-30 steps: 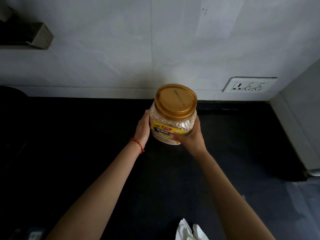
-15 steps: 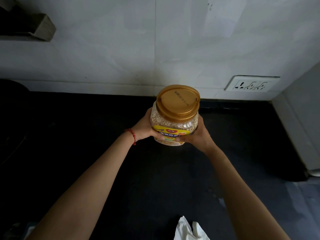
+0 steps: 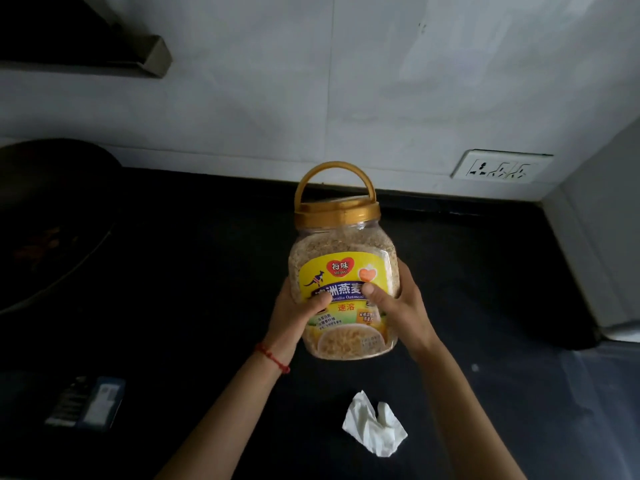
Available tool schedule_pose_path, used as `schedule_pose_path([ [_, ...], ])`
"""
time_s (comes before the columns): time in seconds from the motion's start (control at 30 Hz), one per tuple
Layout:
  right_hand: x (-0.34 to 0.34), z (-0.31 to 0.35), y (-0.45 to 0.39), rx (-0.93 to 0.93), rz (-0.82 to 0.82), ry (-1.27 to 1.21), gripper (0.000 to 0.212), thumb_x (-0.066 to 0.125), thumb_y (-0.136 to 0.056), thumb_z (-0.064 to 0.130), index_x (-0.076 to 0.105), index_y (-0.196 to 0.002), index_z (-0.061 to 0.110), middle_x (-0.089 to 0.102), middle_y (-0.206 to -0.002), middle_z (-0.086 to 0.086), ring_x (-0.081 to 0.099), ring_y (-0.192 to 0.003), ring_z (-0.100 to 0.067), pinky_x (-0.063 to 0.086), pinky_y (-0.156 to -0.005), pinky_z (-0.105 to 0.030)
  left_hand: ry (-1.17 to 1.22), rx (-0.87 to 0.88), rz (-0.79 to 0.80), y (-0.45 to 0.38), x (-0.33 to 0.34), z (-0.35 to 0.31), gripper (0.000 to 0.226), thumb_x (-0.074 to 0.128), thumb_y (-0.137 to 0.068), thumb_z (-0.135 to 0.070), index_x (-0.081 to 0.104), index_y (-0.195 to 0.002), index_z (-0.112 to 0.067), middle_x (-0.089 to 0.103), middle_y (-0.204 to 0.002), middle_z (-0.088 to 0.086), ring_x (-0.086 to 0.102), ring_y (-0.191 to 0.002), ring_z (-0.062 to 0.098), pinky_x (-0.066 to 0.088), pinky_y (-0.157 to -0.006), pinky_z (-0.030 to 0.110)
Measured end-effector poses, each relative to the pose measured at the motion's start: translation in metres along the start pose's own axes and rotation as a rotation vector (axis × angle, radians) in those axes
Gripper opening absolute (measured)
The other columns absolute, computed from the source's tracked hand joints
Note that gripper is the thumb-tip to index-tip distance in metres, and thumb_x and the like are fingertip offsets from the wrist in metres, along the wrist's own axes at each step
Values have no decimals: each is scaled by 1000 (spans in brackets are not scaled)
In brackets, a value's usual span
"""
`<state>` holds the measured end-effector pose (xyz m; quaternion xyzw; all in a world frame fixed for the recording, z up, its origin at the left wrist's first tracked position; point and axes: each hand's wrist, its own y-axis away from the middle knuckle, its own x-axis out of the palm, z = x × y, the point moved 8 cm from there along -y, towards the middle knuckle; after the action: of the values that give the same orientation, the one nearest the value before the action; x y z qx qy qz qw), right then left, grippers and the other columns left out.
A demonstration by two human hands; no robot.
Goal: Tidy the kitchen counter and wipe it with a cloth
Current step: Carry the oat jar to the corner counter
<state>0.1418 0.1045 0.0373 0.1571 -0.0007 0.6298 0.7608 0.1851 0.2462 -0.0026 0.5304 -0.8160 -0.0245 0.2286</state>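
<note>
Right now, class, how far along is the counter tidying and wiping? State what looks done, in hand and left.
Done: nothing that shows. In hand: the left hand and right hand grip the oatmeal jar above the counter. Left: placing the jar, then wiping; the crumpled white cloth lies untouched, and a dark packet remains.

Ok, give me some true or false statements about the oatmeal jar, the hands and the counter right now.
1. Both hands, left hand and right hand, grip the oatmeal jar. True.
2. The jar's gold lid is off. False: it is on, handle raised.
3. A crumpled white tissue lies on the black counter. True.
4. The jar looks empty. False: oats fill it nearly to the top.
5. A wall socket sits to the jar's right. True.
</note>
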Motion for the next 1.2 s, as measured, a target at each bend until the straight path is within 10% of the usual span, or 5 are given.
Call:
schedule_pose_path([
  [0.23,33,-3,69,54,100,-14,32,64,-78,16,49,-103,28,65,-99,-5,72,-75,-14,56,-56,-22,29,66,-269,101,-6,-5,94,84,-30,-59,57,-111,-19,68,-103,10,69,-90,26,58,-67,35],
  [0.5,95,-23,148,107,348,-17,90,84,-34,58,50,-111,25,67,-104,-7,72,-84,-22,57,-59,-27,50,179,-607,232,-34,7,65,74,-44,-43,59,-103,-18,71,-93,8,71,-77,20,57,-60,31],
  [1.2,466,-195,347,182,1024,460,49,72,-70,30,48,-112,24,63,-97,5,66,-77,-3,52,-55,-13,177,202,-1330,618,-289,58,85,71,-43,-51,50,-114,-9,66,-106,15,68,-89,29,58,-74,42],
])
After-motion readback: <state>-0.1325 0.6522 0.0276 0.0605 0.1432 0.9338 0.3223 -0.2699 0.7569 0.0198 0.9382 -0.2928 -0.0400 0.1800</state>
